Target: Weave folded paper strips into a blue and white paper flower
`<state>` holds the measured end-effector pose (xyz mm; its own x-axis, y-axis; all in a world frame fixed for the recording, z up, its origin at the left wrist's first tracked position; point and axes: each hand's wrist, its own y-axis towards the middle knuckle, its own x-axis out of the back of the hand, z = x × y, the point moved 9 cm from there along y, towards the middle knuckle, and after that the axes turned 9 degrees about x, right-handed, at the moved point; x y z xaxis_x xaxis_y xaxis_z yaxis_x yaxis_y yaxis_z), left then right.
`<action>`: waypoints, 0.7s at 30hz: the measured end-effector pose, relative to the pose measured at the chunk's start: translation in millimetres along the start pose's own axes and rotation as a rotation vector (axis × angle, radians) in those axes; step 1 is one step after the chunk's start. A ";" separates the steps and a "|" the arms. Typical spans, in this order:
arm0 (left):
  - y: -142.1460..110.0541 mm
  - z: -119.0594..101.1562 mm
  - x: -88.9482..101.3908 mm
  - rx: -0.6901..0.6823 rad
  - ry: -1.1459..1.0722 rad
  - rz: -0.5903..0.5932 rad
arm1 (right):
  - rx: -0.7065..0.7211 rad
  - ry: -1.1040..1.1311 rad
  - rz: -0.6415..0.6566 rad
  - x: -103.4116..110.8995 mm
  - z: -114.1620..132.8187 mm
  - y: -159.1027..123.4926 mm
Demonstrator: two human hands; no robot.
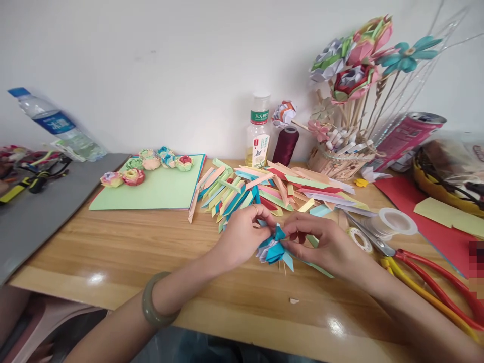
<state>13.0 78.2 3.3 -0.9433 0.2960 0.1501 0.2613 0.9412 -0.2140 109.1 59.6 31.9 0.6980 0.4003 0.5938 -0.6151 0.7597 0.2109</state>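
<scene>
Between my two hands is a partly formed paper flower [275, 250] with blue and pale lilac folded petals, held just above the table. My left hand [247, 229] pinches it from the left, fingers closed on its upper edge. From the right, my right hand [315, 236] has its thumb and fingers closed on a blue petal at the top. Parts of the flower are hidden behind the fingers. Right behind my hands lies a loose heap of folded paper strips [242, 189] in many colours.
Several small paper flowers [133, 176] lie on green paper [151, 194] at left. Scissors [381, 244], a tape roll [359, 240] and a spool [395, 222] lie right of my right hand. A bottle [259, 136], purple thread [286, 146] and flower basket [340, 164] stand along the wall.
</scene>
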 end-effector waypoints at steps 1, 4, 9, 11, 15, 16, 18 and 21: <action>-1.5 -1.3 0.4 -0.007 0.017 -0.017 | 0.015 -0.018 0.005 0.1 2.5 0.4; -5.5 -7.1 2.6 -0.049 0.051 -0.072 | 0.059 -0.060 0.022 0.0 10.5 1.5; -5.8 -7.4 -0.9 -0.045 0.051 -0.021 | 0.061 -0.043 0.053 -4.1 12.2 3.6; -5.1 -4.9 -3.2 -0.022 0.010 0.032 | 0.052 -0.016 0.060 -5.5 9.0 4.2; -5.3 -2.0 -1.1 0.002 -0.134 0.056 | 0.037 0.053 0.048 -4.4 2.1 3.5; -5.6 -1.2 -1.7 0.011 -0.143 0.066 | 0.038 0.065 0.046 -4.1 1.2 2.9; -6.1 0.5 -4.6 0.038 -0.104 0.096 | 0.046 0.073 0.049 -3.7 0.2 1.7; -6.6 -1.8 -5.9 0.038 -0.017 0.111 | 0.062 0.075 0.071 -4.0 -1.1 0.2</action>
<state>17.2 70.6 5.6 -0.9124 0.3950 0.1070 0.3568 0.8959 -0.2649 106.6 58.7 28.7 0.6757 0.4910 0.5499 -0.6841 0.6956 0.2196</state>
